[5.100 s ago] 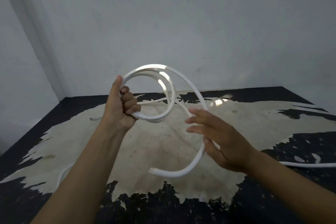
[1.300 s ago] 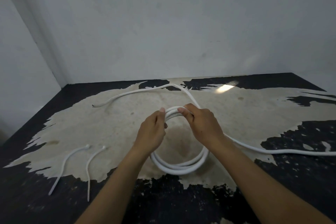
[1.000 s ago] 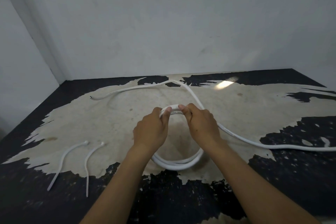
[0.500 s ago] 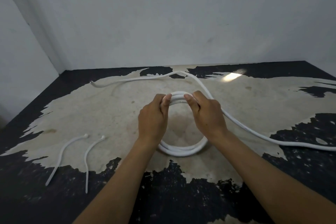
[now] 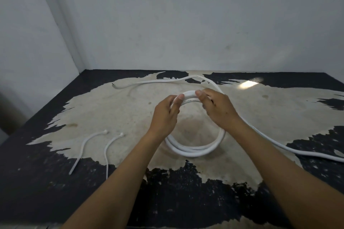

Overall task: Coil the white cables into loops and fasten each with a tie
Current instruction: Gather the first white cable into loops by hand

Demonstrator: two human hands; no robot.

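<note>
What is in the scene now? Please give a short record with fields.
round coil of white cable: bottom rests on table, untied
left-hand grip: pinches top of coil
right-hand grip: pinches top of coil
two thin white plastic ties: lie left of coil, untouched
long loose white cable: lies uncoiled behind the coil
worn black table: bears everything

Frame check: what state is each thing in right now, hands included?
Coiled cable, several turns, near side resting on the table, top raised, no tie visible.
Left hand, pinches the coil's top.
Right hand, pinches the coil's top.
Long cable, uncoiled, lying across the table.
First tie, unfastened, loose on the table.
Second tie, unfastened, beside it.
</note>
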